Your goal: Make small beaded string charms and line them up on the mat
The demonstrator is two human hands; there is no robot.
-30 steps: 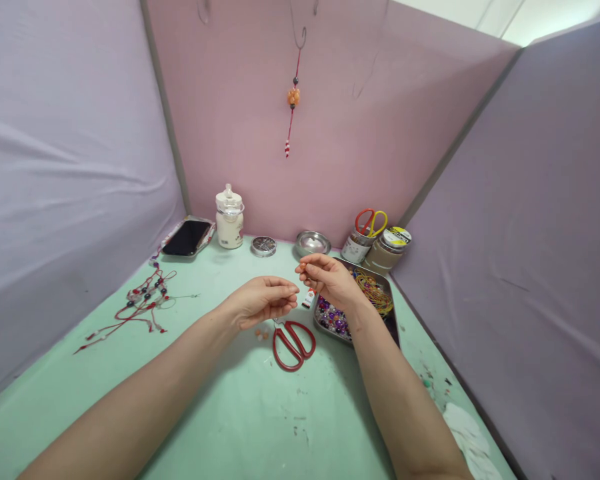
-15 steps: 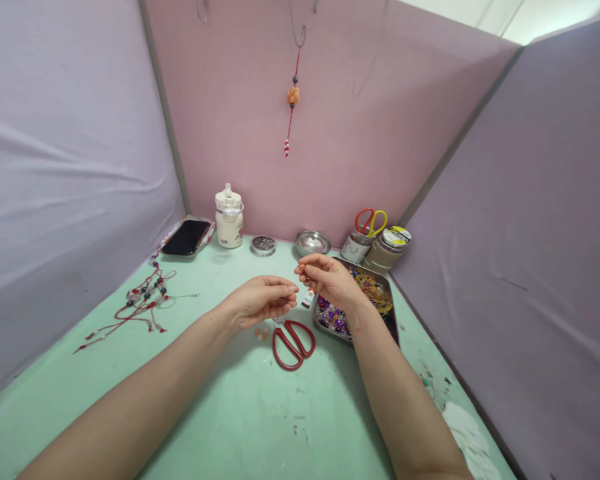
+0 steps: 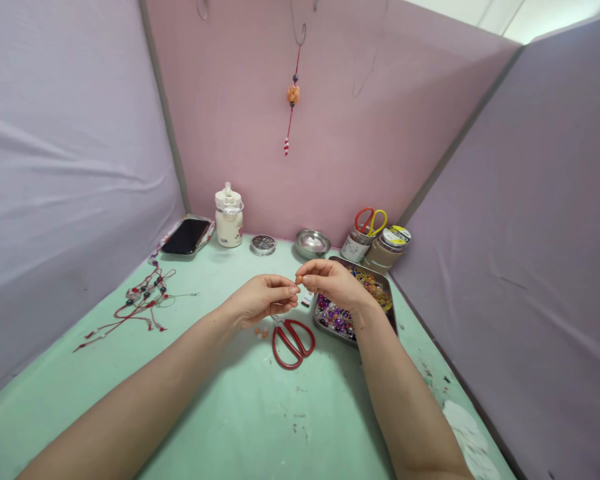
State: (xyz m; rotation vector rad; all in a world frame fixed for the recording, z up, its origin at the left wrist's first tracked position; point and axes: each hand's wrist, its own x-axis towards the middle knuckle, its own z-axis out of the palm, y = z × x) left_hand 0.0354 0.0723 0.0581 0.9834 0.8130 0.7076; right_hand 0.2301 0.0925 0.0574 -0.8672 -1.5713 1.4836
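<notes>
Between the thumb and fingers of my right hand [image 3: 333, 281] is a small orange bead [image 3: 299, 280]. My left hand [image 3: 267, 297] is pinched closed just beside it, its fingertips almost meeting the bead; whatever thin thing it holds is too small to make out. Below the hands lie red-handled scissors [image 3: 293, 343] on the green table, their blades partly hidden by my left hand. A few loose orange and white beads [image 3: 261, 333] rest to the left of the scissors. Under my right hand is a metal tray [image 3: 341, 339] of mixed beads and cords.
Along the back stand a white bottle [image 3: 229, 223], a wire spool [image 3: 263, 245], a metal bowl [image 3: 313, 245] and a jar with scissors [image 3: 356, 244]. Beaded red cords [image 3: 147, 293] and a phone [image 3: 186, 237] lie at left. A beaded string [image 3: 293, 95] hangs from a hook.
My right hand has lowered slightly and turned, bringing the orange bead down to my left fingertips. The left hand has hardly moved.
</notes>
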